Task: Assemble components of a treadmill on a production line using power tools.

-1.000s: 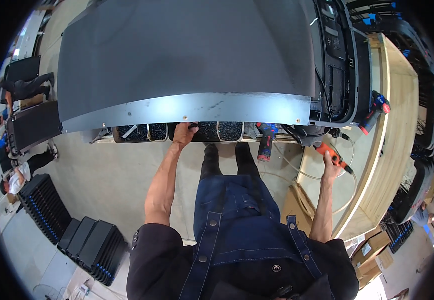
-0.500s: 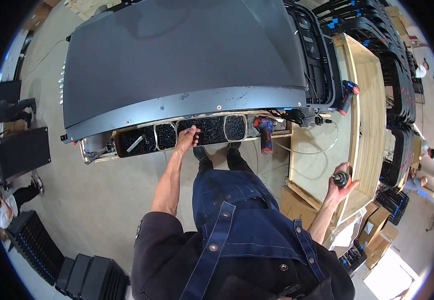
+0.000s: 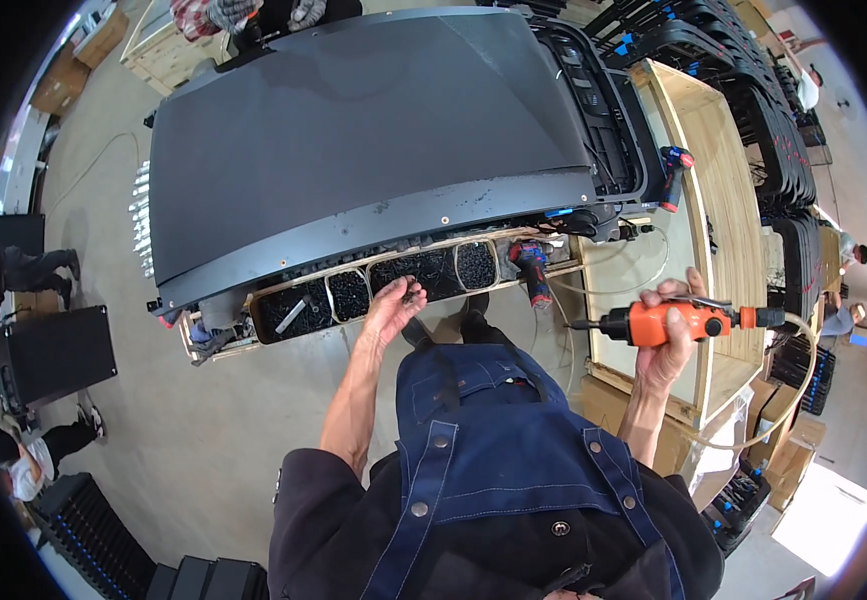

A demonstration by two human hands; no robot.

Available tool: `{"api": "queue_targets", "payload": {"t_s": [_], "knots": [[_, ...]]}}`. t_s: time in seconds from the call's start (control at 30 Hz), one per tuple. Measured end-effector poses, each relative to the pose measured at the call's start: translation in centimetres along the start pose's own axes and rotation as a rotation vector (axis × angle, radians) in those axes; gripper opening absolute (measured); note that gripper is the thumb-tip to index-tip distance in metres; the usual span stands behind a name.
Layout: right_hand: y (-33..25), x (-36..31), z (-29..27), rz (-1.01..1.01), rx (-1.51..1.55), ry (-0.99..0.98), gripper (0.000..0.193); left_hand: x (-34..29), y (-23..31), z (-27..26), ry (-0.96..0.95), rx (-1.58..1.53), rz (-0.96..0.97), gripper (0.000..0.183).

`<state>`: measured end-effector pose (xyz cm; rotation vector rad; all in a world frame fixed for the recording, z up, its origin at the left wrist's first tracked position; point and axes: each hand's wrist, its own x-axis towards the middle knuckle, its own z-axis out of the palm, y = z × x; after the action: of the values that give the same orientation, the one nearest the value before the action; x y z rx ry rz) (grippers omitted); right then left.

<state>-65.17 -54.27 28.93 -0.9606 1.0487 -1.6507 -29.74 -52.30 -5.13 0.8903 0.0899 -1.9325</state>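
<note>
My right hand (image 3: pixel 666 340) is closed round an orange air screwdriver (image 3: pixel 669 322), its black nose and bit pointing left and a pale hose (image 3: pixel 812 350) curving from its back end. My left hand (image 3: pixel 392 312), palm up and fingers curled, holds a few small dark pieces that look like screws (image 3: pixel 414 292). It hovers just in front of a long tray (image 3: pixel 302 336) split into compartments of small black fasteners. Beyond the tray lies a large dark grey panel (image 3: pixel 354 130) with screws along its near edge.
A red and black cordless drill (image 3: pixel 531 270) hangs right of the tray; another (image 3: pixel 674 178) rests by the wooden crate (image 3: pixel 729 150). Black frames (image 3: pixel 784 180) are stacked at the far right. Across the panel, a person's gloved hands (image 3: pixel 234 12) work. Black panels (image 3: pixel 59 345) stand left.
My left hand has lifted out of the tray toward me with small pieces in it. The air screwdriver in my right hand has risen and turned from end-on to sideways, pointing left.
</note>
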Motion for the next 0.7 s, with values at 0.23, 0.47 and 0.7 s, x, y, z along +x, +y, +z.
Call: {"api": "queue_targets", "payload": {"t_s": [0.23, 0.47, 0.7], "knots": [[3.1, 1.1, 5.0, 0.082, 0.114, -0.119, 0.046, -4.2, 0.1, 7.6, -0.105, 0.183, 0.130, 0.033], [4.9, 3.5, 6.5, 0.126, 0.304, -0.124, 0.043, -8.5, -0.9, 16.4, -0.293, 0.117, 0.097, 0.024], [5.6, 6.2, 4.0, 0.137, 0.348, -0.058, 0.041, -7.3, -2.5, 22.1, -0.259, 0.122, 0.140, 0.025]]}}
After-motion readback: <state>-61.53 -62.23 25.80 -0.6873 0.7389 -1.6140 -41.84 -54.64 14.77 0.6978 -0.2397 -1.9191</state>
